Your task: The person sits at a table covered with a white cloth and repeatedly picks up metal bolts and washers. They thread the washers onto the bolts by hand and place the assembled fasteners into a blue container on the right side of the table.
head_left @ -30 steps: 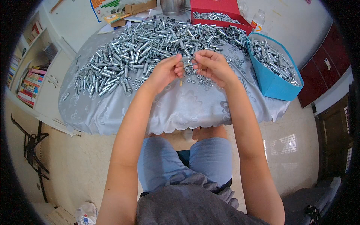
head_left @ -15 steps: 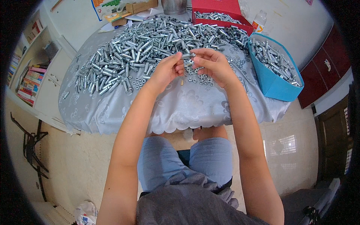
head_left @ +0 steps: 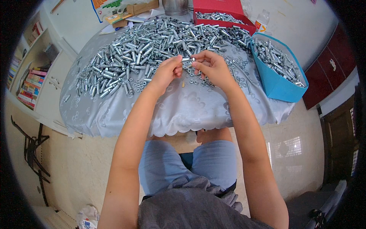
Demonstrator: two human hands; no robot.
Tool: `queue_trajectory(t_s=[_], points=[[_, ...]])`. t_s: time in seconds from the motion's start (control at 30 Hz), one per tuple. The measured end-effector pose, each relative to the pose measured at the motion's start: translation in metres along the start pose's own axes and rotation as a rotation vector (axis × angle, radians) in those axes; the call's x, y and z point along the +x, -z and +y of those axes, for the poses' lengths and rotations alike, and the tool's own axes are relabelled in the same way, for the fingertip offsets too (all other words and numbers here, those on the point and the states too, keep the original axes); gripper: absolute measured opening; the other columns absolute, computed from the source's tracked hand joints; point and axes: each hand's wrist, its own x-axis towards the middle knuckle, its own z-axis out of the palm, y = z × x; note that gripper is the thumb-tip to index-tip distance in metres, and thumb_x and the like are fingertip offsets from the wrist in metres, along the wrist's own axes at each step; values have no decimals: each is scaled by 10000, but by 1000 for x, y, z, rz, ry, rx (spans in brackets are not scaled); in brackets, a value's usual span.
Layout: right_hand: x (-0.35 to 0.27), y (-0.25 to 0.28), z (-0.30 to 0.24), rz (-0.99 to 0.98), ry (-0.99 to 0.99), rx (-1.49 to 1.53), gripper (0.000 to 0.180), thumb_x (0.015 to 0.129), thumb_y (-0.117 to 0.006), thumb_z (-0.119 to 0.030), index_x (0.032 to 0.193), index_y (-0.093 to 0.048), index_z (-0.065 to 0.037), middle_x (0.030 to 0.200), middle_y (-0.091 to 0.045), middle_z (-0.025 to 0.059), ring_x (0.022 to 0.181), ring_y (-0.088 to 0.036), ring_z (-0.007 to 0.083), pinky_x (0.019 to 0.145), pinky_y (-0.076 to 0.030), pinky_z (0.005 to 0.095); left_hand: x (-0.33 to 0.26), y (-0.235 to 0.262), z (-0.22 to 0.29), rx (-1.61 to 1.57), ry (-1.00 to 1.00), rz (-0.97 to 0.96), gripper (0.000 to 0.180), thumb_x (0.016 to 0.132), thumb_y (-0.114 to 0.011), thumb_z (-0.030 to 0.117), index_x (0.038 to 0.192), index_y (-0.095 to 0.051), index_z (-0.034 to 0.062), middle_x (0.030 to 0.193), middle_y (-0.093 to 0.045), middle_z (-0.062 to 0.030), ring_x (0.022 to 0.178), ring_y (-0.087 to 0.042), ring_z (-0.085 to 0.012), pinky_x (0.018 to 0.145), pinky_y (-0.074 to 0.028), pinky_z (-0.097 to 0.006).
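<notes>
- holding a small metal sleeve between both hands just above the table, over the near edge of the big pile of metal sleeves.
- left hand: grip pressed together, fingertips pinching the left end of the sleeve, wrist raised off the cloth.
- right hand: grip also pinching, thumb and forefinger closed at the right end of the same piece, where a small nut or ring seems to sit; too small to tell which.
- judged as a fitting step: one small part going onto the end of the sleeve.
- doing it well probably means keeping the left hand steady and letting only the right fingertips turn or push.
- better to keep the two ends in line; a tilted start would likely jam or cross the thread.
- best to work low over the white cloth, so a dropped piece lands among the loose nuts scattered just beyond the hands and not on the floor.
- light pinch enough; squeezing hard would hide the joint from view.
- blue bin of sleeves standing at the right edge of the table, near the right hand.
- red box with more metal parts at the far side, well apart from the hands.
- cardboard box and papers at the far left rim, out of the way.
</notes>
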Motion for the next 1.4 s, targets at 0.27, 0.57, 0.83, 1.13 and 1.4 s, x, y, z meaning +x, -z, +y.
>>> queue_trajectory(t_s=[0.27, 0.57, 0.83, 1.13, 1.4], points=[[-1, -1, -4, 29, -83, -132, 207, 823, -583, -219, 795, -561, -15, 632, -554, 24, 519, -523, 73, 441, -396, 197, -3, -3, 2, 23, -16, -45, 248, 873, -488, 286, 713, -403, 118, 634, -327, 44, 589, -334, -77, 569, -310, -229], [-3, -2, -11, 51, -34, -81, 204, 755, -653, -173, 824, -591, 8, 662, -591, 57, 505, -532, 84, 412, -383, 206, -2, 0, 0, 44, -5, -28, 258, 869, -493, 308, 720, -425, 109, 634, -351, 40, 580, -348, -79, 567, -317, -229], [-3, -8, -12, 136, -17, -23, 216, 775, -636, -192, 794, -580, 16, 654, -577, 47, 530, -545, 91, 435, -412, 196, -2, -1, 0, 113, 19, 19, 277, 863, -502, 318, 700, -424, 108, 619, -350, 37, 575, -350, -84, 569, -321, -230], [-5, -7, -14, 72, -3, -49, 189, 786, -625, -171, 787, -572, 11, 666, -565, 35, 555, -524, 75, 485, -425, 203, -2, 2, 1, 49, 0, -21, 292, 866, -496, 325, 684, -397, 120, 616, -334, 40, 575, -343, -82, 572, -321, -231], [-4, -5, -8, 82, -19, -145, 181, 767, -644, -178, 795, -584, -10, 647, -550, 10, 530, -485, 59, 481, -395, 195, -3, 1, 1, 87, -15, -21, 302, 865, -496, 336, 680, -394, 120, 617, -346, 39, 576, -354, -86, 578, -328, -237]])
